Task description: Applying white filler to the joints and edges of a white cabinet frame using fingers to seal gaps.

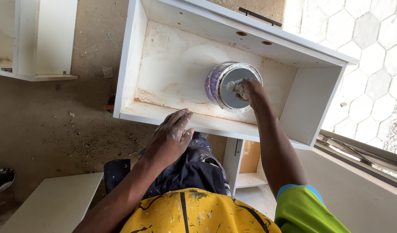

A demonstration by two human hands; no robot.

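Note:
A white wooden drawer box (134, 64) lies open in front of me, its inner bottom smeared with pale filler. Inside it stands an open purple paint tin (215, 84) with grey paste in it. My right hand (248, 89) reaches into the tin's mouth, shut on a paste-covered tool (234, 84), probably a scraper or rag. My left hand (171, 136) rests palm down on the drawer's near rim, fingers spread, speckled with white paste, holding nothing.
A black handle (259, 16) sits on the drawer's far panel. White cabinet parts (43, 39) lie at the top left and a white board (56, 203) at the lower left. The dusty floor (56, 125) holds debris; a small cabinet (246, 166) stands below the drawer.

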